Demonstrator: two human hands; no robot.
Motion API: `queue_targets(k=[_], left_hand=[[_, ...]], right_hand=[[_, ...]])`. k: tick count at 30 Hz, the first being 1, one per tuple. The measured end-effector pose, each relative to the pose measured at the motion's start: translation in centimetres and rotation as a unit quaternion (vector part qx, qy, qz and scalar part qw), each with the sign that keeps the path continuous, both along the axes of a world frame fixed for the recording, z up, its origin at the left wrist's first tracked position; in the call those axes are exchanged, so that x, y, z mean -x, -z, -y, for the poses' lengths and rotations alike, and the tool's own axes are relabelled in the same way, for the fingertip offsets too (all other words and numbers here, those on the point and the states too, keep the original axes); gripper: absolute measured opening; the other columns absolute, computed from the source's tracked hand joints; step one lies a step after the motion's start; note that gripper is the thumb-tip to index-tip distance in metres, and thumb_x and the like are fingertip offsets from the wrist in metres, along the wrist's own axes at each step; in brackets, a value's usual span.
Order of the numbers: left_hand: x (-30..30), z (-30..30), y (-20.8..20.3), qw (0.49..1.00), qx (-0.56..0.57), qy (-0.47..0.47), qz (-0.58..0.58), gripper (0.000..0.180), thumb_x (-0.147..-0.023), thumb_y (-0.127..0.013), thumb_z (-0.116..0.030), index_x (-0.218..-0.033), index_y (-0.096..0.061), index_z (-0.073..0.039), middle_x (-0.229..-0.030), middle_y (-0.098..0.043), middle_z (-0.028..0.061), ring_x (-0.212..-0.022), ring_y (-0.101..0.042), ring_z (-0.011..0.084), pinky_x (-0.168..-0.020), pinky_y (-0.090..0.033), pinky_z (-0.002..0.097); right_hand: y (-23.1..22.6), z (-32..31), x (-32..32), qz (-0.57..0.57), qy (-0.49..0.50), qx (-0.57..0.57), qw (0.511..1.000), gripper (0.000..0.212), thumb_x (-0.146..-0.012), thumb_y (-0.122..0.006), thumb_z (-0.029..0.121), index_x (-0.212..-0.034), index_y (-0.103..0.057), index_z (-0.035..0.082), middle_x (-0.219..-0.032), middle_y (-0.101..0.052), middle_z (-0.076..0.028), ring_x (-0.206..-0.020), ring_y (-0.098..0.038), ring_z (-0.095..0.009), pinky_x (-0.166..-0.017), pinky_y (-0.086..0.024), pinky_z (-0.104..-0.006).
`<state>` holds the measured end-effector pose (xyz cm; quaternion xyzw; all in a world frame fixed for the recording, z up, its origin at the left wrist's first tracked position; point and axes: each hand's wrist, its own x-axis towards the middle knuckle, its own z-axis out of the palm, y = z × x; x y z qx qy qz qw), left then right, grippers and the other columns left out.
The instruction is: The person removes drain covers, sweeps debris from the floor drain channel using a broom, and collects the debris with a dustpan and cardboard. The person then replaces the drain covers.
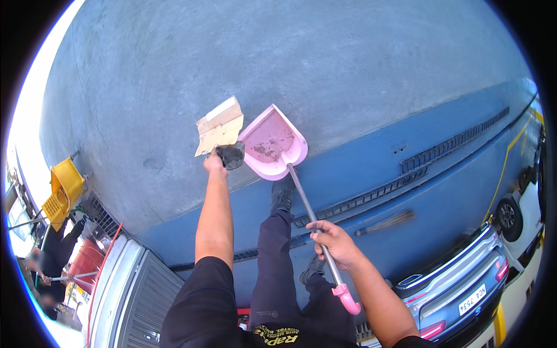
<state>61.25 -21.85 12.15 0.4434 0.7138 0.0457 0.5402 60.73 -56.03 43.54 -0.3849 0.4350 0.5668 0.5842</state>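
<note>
My left hand point(214, 162) reaches out ahead, its fingers closed on a creased piece of tan cardboard point(223, 126). Beside that hand is a dark rounded lump point(231, 155); its kind is unclear, and I cannot tell whether the hand holds it too. To the right lies a pink long-handled dustpan point(270, 133) with dark dirt scattered in its pan. My right hand point(335, 245) grips its grey pole, fingers wrapped round below the middle. The pole ends in a pink hooked tip near my forearm.
A short broom point(386, 223) lies on the blue floor strip beside a long drain grate point(360, 194). Parked at the lower right is a blue-grey car point(458, 284). On the left are a yellow mop bucket point(62, 191), a grey ribbed cabinet point(148, 301) and people point(55, 255).
</note>
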Motion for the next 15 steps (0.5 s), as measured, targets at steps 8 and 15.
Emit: queue_targets(k=[8,15], left_hand=[[-0.6,-1.9,-13.1,0.955,0.146,0.216,-0.140,0.025,-0.097,-0.051,-0.017,-0.112,-0.061,0.000,-0.102,-0.067,0.0118,-0.087,-0.068,0.0255,-0.077,-0.058,0.0443],[-10.6,7.2,-31.2,0.797,0.269,0.469,-0.269,0.030,-0.083,-0.058,-0.004,-0.113,-0.058,0.003,-0.102,-0.067,0.0161,-0.089,-0.067,0.0313,-0.083,-0.056,0.0443]], right_hand=[[-9.8,16.1,4.5,0.046,0.184,0.118,0.975,0.054,-0.093,-0.057,0.009,-0.139,-0.030,0.004,-0.109,-0.061,-0.012,-0.063,-0.054,-0.010,-0.053,-0.048,-0.0249],[-19.8,26.9,11.5,0.028,0.443,0.128,0.887,0.054,-0.094,-0.055,0.007,-0.142,-0.032,0.001,-0.105,-0.063,-0.014,-0.061,-0.054,-0.011,-0.052,-0.046,-0.0244]])
